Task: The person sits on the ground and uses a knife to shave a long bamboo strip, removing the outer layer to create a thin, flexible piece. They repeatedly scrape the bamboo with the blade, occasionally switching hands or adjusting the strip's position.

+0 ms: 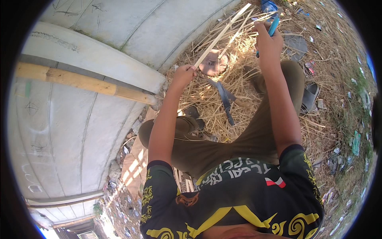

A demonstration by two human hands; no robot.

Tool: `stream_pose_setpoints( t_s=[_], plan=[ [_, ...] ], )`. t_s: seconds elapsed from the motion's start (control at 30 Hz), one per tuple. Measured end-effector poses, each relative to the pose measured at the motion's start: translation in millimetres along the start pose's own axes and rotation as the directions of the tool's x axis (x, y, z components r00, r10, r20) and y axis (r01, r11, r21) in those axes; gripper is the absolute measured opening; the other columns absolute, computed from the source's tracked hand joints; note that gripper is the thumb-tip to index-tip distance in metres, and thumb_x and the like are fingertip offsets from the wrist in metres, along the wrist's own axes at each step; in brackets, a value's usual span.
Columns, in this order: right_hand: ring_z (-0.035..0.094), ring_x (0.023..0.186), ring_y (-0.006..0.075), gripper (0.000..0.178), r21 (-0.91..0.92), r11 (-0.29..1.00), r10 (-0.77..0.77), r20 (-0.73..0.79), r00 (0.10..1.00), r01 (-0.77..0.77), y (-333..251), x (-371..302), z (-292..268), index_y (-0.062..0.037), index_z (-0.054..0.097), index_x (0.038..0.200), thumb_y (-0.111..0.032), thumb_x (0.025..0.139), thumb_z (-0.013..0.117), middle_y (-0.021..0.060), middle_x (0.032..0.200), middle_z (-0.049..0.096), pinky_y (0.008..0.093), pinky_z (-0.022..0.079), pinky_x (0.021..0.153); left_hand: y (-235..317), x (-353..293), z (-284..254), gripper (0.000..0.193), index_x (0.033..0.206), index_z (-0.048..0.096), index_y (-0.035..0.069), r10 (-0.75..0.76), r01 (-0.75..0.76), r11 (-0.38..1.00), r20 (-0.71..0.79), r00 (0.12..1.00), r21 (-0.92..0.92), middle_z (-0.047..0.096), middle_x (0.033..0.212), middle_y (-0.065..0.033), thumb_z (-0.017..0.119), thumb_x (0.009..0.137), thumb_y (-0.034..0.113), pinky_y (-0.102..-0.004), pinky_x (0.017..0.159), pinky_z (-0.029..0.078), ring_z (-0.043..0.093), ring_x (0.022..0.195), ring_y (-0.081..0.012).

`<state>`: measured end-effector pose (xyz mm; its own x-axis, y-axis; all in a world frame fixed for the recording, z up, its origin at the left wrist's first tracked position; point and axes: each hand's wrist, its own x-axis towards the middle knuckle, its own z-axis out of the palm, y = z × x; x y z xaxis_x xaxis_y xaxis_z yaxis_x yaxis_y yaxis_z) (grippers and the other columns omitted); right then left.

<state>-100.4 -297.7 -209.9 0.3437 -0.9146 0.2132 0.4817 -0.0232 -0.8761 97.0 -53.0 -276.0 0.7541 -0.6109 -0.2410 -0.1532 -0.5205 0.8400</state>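
My left hand (184,76) is closed on the lower end of a long, flat, pale strip (223,35) that looks like split bamboo. The strip slants up and to the right, away from me. Held out further to the right, my right hand (269,42) is wrapped around a teal utility knife (273,26); its tip points away from me, and I cannot make out the blade clearly. Between my hands and below the strip sits a round wooden block (213,63). A dark, long-bladed knife (225,102) lies on the shavings between my bent legs.
Pale shavings (207,115) cover the ground around my legs, with more strips (199,36) heaped beyond the block. A concrete panel wall (71,131) with a bamboo pole (87,82) stands on the left. A dark sandal (310,96) lies by my right knee; litter is scattered at right.
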Motion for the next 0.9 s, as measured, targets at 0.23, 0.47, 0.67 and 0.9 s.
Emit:
stream_pose_setpoints(
  t_s=[0.23,0.47,0.67,0.9],
  plan=[
    [0.040,0.049,0.0038,0.020,0.109,0.984,0.135,0.034,0.990,-0.138,-20.2,-8.9,3.8,-0.0010,0.064,0.102,-0.017,0.092,0.070,0.0048,0.082,0.064,0.0231,0.033,0.045,-43.7,128.2,78.2,0.023,0.099,0.070,0.003,-0.087,0.082,0.993,-0.062,0.994,-0.084,0.067,0.078,-0.0017,0.059,0.101,0.022,-0.0235,0.047,0.038,0.050,0.055,-0.0067],
    [0.037,0.047,0.0024,0.016,0.031,0.940,0.339,0.000,0.941,-0.339,-9.0,-6.5,1.6,-0.0025,0.064,0.103,-0.015,0.094,0.068,0.0014,0.081,0.062,0.0226,0.032,0.045,-166.3,189.8,96.2,0.022,0.093,0.070,-0.001,-0.207,0.196,0.971,-0.075,0.975,-0.136,0.071,0.075,-0.0064,0.064,0.097,0.020,-0.0266,0.053,0.047,0.064,0.059,-0.0122],
    [0.038,0.050,0.0024,0.016,0.046,0.921,0.387,0.001,0.922,-0.387,-9.5,-4.4,-2.1,-0.0037,0.061,0.100,-0.017,0.094,0.068,0.0018,0.079,0.062,0.0224,0.032,0.047,-193.4,199.3,121.0,0.017,0.093,0.067,0.006,-0.352,0.350,0.915,0.025,0.936,-0.203,0.069,0.079,-0.0024,0.065,0.097,0.022,-0.0239,0.043,0.035,0.051,0.053,-0.0053],
    [0.038,0.047,0.0030,0.015,0.021,0.893,0.449,-0.014,0.893,-0.449,-0.3,-1.6,-0.3,-0.0037,0.062,0.099,-0.017,0.093,0.068,0.0022,0.078,0.061,0.0218,0.032,0.047,-204.5,208.5,130.6,0.013,0.092,0.063,0.008,-0.459,0.457,0.867,0.039,0.888,-0.197,0.069,0.077,-0.0012,0.064,0.096,0.020,-0.0242,0.041,0.035,0.049,0.052,-0.0058]
  ],
)
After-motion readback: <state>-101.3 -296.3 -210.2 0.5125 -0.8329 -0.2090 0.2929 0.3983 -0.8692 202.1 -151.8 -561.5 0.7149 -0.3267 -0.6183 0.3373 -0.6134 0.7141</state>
